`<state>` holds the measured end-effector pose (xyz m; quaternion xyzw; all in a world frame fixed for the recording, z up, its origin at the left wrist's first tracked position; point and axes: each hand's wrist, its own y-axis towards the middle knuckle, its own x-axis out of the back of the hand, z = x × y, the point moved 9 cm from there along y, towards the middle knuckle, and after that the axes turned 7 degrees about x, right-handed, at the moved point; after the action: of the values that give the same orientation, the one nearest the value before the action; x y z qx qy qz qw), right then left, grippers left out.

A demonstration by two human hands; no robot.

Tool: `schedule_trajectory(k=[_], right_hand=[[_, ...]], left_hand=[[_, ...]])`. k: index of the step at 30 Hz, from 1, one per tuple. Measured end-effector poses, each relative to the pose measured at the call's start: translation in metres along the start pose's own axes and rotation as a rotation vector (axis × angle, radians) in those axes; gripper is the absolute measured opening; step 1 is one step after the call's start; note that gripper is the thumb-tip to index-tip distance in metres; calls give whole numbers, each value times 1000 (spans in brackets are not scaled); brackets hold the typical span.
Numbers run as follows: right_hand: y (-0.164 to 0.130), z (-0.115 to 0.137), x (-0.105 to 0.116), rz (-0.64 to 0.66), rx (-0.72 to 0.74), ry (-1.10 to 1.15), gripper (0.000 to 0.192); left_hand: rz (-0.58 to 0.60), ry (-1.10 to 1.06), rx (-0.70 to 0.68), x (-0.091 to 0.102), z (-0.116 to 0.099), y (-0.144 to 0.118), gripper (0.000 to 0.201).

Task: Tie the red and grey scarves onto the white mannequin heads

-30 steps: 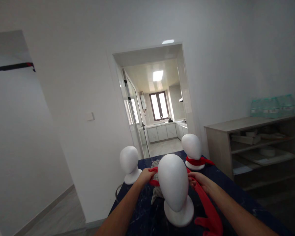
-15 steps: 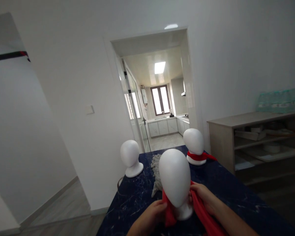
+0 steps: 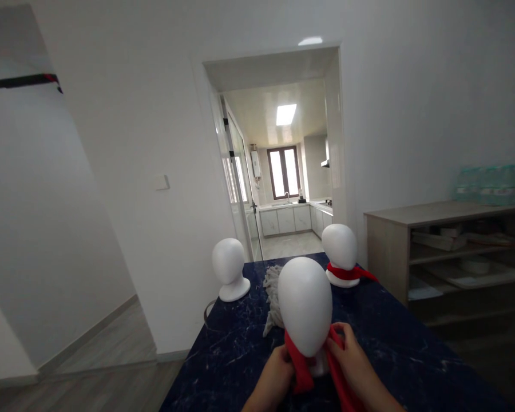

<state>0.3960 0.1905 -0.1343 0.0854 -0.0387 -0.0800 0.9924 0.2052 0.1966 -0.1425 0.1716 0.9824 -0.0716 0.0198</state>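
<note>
A white mannequin head (image 3: pixel 305 303) stands upright right in front of me on the dark blue table. Round the back of its neck runs a red scarf (image 3: pixel 301 372), one end hanging down on each side. My left hand (image 3: pixel 278 372) is closed on the scarf at the left of the neck, its fingertips partly hidden behind the cloth. On the right, my right hand (image 3: pixel 347 352) pinches the other side of the scarf close under the chin. The longer end drops below that hand and out of the picture.
Farther back on the marbled table (image 3: pixel 223 355) stand a bare mannequin head (image 3: pixel 228 263) at left and another head (image 3: pixel 340 246) with a red scarf (image 3: pixel 345 272) at right. A crumpled grey cloth (image 3: pixel 273 297) lies between them. A shelf unit (image 3: pixel 386 246) bears bottles (image 3: pixel 493 184).
My right hand has come in closer to the neck, drawing its side of the scarf inward. The left end hangs more across the front. The camera view has shifted slightly.
</note>
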Motion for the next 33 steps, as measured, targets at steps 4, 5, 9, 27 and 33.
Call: schedule_trajectory(k=[4, 5, 9, 27, 33], right_hand=[[-27, 17, 1, 36, 198, -199, 31], [-33, 19, -4, 82, 231, -244, 29], [-44, 26, -25, 214, 351, -382, 36], [-32, 8, -58, 183, 148, 221, 45], [-32, 6, -55, 183, 102, 161, 49]], left_hand=[[-11, -3, 1, 0, 2, 3, 31], [-4, -8, 18, 0, 3, 4, 32], [37, 1, 43, 1, 2, 4, 34], [117, 280, -99, -27, -37, -20, 35], [55, 398, -136, -25, -31, -13, 25]])
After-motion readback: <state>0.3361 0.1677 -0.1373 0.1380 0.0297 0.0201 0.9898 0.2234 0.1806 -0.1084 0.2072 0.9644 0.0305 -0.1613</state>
